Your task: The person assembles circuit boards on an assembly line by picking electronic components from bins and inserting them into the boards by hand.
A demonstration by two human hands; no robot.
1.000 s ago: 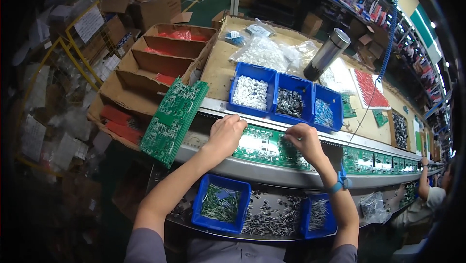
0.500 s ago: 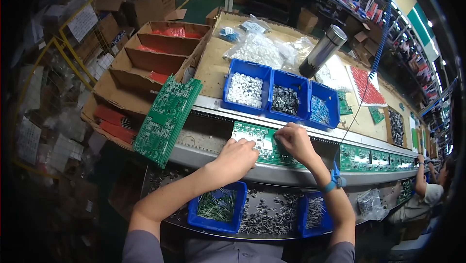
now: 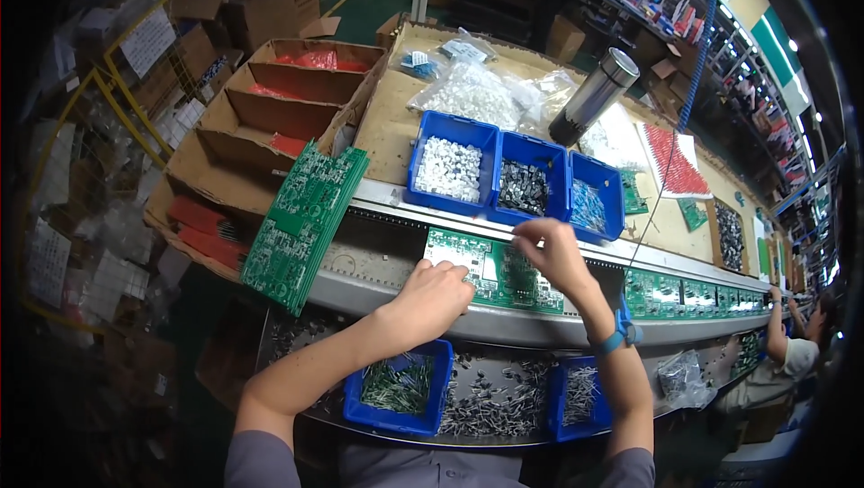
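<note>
A green circuit board [image 3: 486,263] lies in the conveyor rail in front of me, small parts standing on it. My left hand [image 3: 434,299] rests over the board's left, near part with its fingers curled in. Whatever those fingers hold is hidden beneath them. Above the board's right part hovers my right hand [image 3: 555,258], its fingers bent and thumb apart, nothing visible between them. Just beyond the rail stand three blue bins: one of white connectors [image 3: 448,169], one of dark parts [image 3: 525,186] and one of light-blue parts [image 3: 589,204].
At left, a stack of green boards [image 3: 301,227] leans against a divided cardboard box [image 3: 207,155]. A steel flask [image 3: 596,94] stands behind the bins. Nearer me are a bin of green-leaded parts [image 3: 396,386] and loose leaded parts [image 3: 499,398]. Other boards [image 3: 693,294] line the rail rightward, toward a co-worker [image 3: 796,344].
My right hand has lifted off the board and moved slightly toward the bins, its fingers spreading from a pinch. My left hand keeps its place on the board. The whole view has shifted slightly.
</note>
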